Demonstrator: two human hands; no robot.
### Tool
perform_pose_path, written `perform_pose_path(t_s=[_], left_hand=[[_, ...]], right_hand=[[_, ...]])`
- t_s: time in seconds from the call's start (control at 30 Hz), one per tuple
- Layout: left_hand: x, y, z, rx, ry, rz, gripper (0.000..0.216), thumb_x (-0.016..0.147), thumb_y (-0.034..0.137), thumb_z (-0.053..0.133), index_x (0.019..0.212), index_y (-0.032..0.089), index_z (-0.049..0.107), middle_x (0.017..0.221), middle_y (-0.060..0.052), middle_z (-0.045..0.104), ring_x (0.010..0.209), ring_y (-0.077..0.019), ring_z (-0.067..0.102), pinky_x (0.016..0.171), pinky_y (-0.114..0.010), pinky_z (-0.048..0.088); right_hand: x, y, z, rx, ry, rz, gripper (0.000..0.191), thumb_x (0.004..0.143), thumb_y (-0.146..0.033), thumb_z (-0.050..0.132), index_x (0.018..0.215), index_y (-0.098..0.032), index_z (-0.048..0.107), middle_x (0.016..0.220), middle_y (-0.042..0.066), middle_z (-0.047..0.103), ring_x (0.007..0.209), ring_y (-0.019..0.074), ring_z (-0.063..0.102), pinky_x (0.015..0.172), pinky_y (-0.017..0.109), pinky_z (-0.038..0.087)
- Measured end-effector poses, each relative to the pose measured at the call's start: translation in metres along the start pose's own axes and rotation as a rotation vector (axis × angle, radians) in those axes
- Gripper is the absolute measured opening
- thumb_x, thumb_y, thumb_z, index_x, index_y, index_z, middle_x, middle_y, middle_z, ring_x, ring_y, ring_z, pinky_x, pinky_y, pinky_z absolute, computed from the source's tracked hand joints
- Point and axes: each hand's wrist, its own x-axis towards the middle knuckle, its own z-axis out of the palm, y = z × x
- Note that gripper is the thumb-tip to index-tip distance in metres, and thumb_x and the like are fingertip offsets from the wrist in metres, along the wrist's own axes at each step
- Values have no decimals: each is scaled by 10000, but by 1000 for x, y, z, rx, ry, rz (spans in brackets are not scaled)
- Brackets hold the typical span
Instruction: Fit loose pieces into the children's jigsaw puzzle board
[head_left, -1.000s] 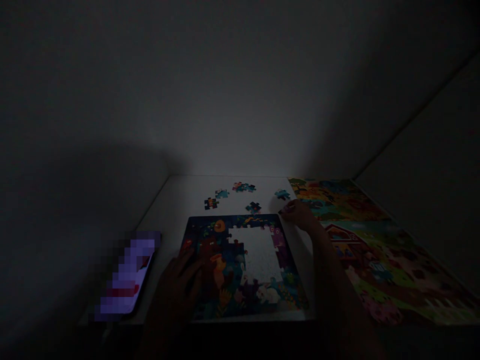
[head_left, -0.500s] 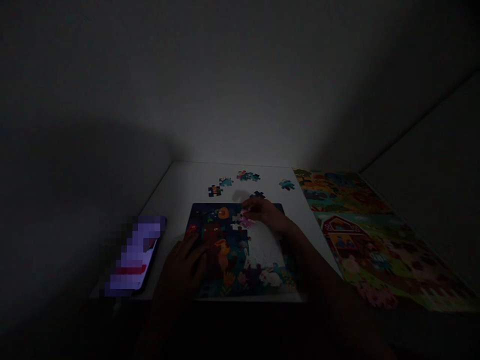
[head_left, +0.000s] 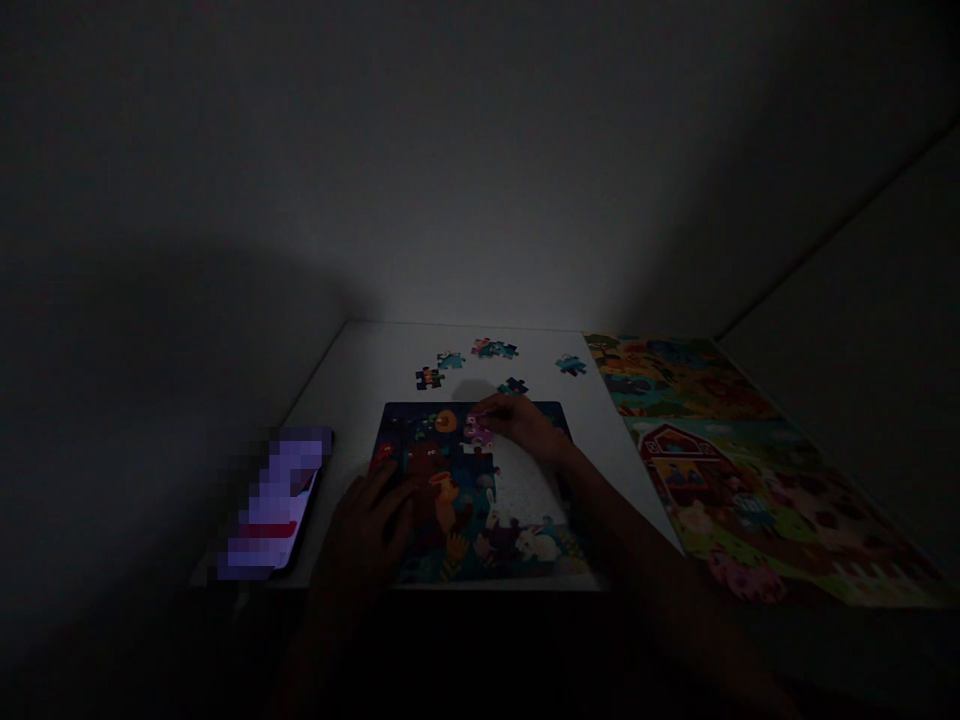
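The right hand [head_left: 525, 425] pinches a pink piece [head_left: 477, 428] at its fingertips, holding it at the upper edge of the puzzle [head_left: 465, 500], just left of the white unfilled gap, near the frame's centre. The left hand [head_left: 367, 525] lies flat with fingers loosely spread on the puzzle's lower left part. The puzzle lies on a white table [head_left: 360, 380]. Above it, loose pieces [head_left: 495, 350] are scattered near the table's far edge, one [head_left: 513, 386] just beyond the right hand's fingers. A lit phone [head_left: 277, 500] lies at the lower left, beside the puzzle. A large colourful finished puzzle [head_left: 720, 450] spreads across the right of the frame.
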Motion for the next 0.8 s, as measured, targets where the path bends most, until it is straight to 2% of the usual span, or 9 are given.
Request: perform_pose_path(t_s=[0.13,0.37,0.6,0.7,0.8], left_hand=[[1,0,0,4,-11,3,313,961,281,435,1148,213,677,1358,-126,563,1278,-281,515,1038,-532,459],[1,3,-1,17,-12,-4,324,963,282,429,1166,208,670,1353,-140,565,1259,-291,530,1030,-554,460],[0,2,-2,22,-8,11,316,962,266,440,1165,201,673,1341,-146,577,1259,-287,533,1031,-538,463],[1,4,-2,22,-17,-2,316,960,263,441,1168,209,672,1352,-141,569,1260,-286,530,1025,-535,468],[2,4,-3,22,-19,-20,317,960,280,439,1148,201,682,1336,-142,577,1242,-286,541,1029,-537,464]], right_hand=[[-1,-1,2,6,-24,21,226,767,-208,686,992,-186,696,961,44,703,881,179,649,832,343,510],[-4,-5,7,-239,-8,10,228,815,-215,647,1037,-182,688,947,50,707,863,186,648,805,338,502],[-5,-3,8,-367,-49,-31,177,814,-158,627,961,-204,716,944,56,692,863,190,644,802,336,492],[-5,-4,9,-317,-33,-46,170,805,-172,627,944,-206,719,956,61,681,874,196,640,811,353,487],[-4,-8,0,-124,25,-25,144,781,-259,664,906,-201,705,933,51,673,856,188,630,789,344,485]])
